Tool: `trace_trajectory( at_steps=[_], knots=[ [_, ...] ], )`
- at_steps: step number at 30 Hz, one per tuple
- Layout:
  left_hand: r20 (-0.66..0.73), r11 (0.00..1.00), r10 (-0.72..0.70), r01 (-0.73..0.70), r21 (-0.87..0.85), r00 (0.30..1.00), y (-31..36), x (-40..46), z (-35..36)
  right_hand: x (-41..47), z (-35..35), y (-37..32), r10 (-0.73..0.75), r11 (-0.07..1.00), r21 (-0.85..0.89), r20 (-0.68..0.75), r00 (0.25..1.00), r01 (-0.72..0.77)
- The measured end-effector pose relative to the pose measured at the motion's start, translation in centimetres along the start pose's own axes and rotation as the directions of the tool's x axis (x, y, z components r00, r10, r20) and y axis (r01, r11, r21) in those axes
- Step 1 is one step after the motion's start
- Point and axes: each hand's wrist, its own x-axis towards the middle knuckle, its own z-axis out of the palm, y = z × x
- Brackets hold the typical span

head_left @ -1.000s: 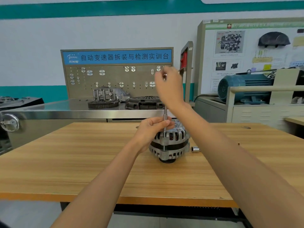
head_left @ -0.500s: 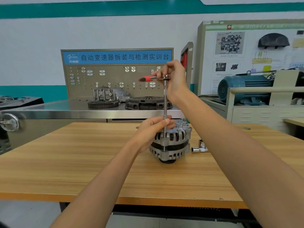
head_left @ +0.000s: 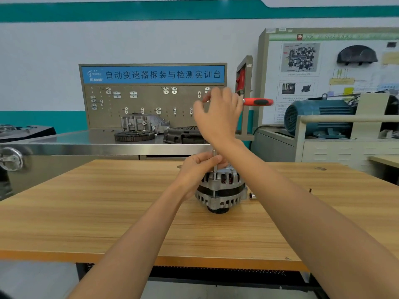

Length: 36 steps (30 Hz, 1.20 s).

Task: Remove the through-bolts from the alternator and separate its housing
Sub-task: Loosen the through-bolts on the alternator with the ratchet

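A silver alternator (head_left: 222, 190) with slotted housing stands on the wooden table (head_left: 108, 212), pulley end down. A thin steel extension bar (head_left: 214, 167) rises straight up from a bolt on its upper rim. My left hand (head_left: 198, 169) grips the alternator's top and pinches the bar's lower end. My right hand (head_left: 218, 115) is up at the head of a ratchet, whose red and black handle (head_left: 258, 102) sticks out to the right. The ratchet head is hidden behind that hand.
A small chrome socket (head_left: 252, 195) lies on the table just right of the alternator. Behind the table stand a steel bench (head_left: 64, 145) with a gearbox housing (head_left: 142, 123), a ring gear and a clutch plate, a tool board, and a blue motor (head_left: 319, 116).
The ratchet handle has swung from pointing left to pointing right, with my right hand turning at its head. My left hand has stayed on the alternator and bar.
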Motion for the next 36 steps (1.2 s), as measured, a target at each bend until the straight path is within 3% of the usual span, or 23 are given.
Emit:
trace_trajectory(
  at_steps=[2,4,7,9,10,11,12,14,15,16,18,21,23,25,27,29,31,32,33,35,36],
  knots=[
    [0.023,0.998,-0.026,0.027,-0.051,0.999,0.0,0.1,-0.3,1.0,-0.5,-0.4,0.105,0.913,0.383,0.106,0.989,-0.138],
    [0.046,0.994,-0.039,0.043,-0.095,0.998,0.0,0.2,-0.4,1.9,-1.0,-0.4,0.259,0.645,0.675,0.248,0.934,-0.358],
    [0.067,0.995,-0.049,0.054,-0.089,0.997,0.1,0.2,-0.3,2.9,-1.8,0.7,0.324,0.159,0.847,0.441,0.837,-0.508],
    [0.076,0.994,-0.051,0.058,-0.088,0.996,-0.1,0.2,-0.3,3.2,-2.2,1.0,0.305,-0.005,0.860,0.487,0.818,-0.510],
    [0.073,0.995,-0.051,0.057,-0.083,0.996,0.0,0.2,-0.3,3.0,-2.1,0.8,0.317,0.045,0.860,0.471,0.823,-0.509],
    [0.064,0.996,-0.048,0.053,-0.076,0.997,0.0,0.2,-0.3,2.7,-1.9,0.5,0.335,0.195,0.846,0.418,0.844,-0.496],
    [0.052,0.997,-0.042,0.046,-0.070,0.998,0.0,0.2,-0.3,2.1,-1.6,0.2,0.332,0.430,0.783,0.327,0.885,-0.451],
    [0.024,0.999,-0.015,0.017,-0.046,1.000,-0.2,0.2,-0.2,0.6,-0.8,0.2,0.137,0.905,0.398,0.067,0.988,-0.152],
    [0.009,0.999,0.001,-0.001,-0.032,1.000,-0.2,0.1,0.0,-0.1,-0.5,0.4,0.009,0.992,0.128,-0.015,1.000,-0.007],
    [-0.002,1.000,0.012,-0.012,-0.025,1.000,-0.3,0.1,0.1,-0.5,-0.3,0.7,-0.061,0.995,-0.087,-0.047,0.997,0.057],
    [-0.012,1.000,0.016,-0.016,-0.018,1.000,-0.3,0.0,0.3,-0.9,-0.1,1.4,-0.076,0.975,-0.215,-0.082,0.994,0.057],
    [-0.002,1.000,-0.005,0.005,-0.025,1.000,-0.1,0.1,0.1,-0.3,-0.3,1.4,0.006,0.994,0.109,-0.068,0.998,0.002],
    [0.021,0.998,-0.030,0.032,-0.061,0.999,0.1,0.1,-0.1,0.5,-0.3,0.8,0.080,0.921,0.378,0.055,0.995,-0.095],
    [0.036,0.994,-0.042,0.046,-0.102,0.998,0.2,0.1,-0.2,1.7,-0.6,0.6,0.193,0.729,0.623,0.214,0.958,-0.286],
    [0.043,0.992,-0.046,0.051,-0.119,0.998,0.2,0.1,-0.1,2.8,-1.1,0.9,0.254,0.452,0.772,0.369,0.894,-0.448],
    [0.059,0.991,-0.058,0.064,-0.120,0.997,0.3,0.1,-0.1,3.3,-1.5,1.5,0.238,0.150,0.821,0.510,0.826,-0.550],
    [0.079,0.990,-0.066,0.075,-0.119,0.995,0.4,0.0,-0.1,3.6,-1.5,1.6,0.232,-0.019,0.809,0.575,0.785,-0.587],
    [0.082,0.991,-0.063,0.072,-0.110,0.995,0.4,0.0,-0.2,3.6,-1.4,1.4,0.255,0.001,0.810,0.567,0.783,-0.587],
    [0.079,0.993,-0.058,0.065,-0.099,0.995,0.4,0.0,-0.2,3.5,-1.2,1.0,0.287,0.091,0.809,0.537,0.794,-0.580],
    [0.064,0.995,-0.043,0.048,-0.083,0.997,0.3,0.0,-0.2,2.7,-0.7,0.0,0.309,0.424,0.762,0.387,0.869,-0.490],
    [0.057,0.997,-0.031,0.035,-0.071,0.998,0.1,0.0,-0.2,1.9,-0.3,-0.1,0.250,0.655,0.661,0.268,0.930,-0.366]
  ],
)
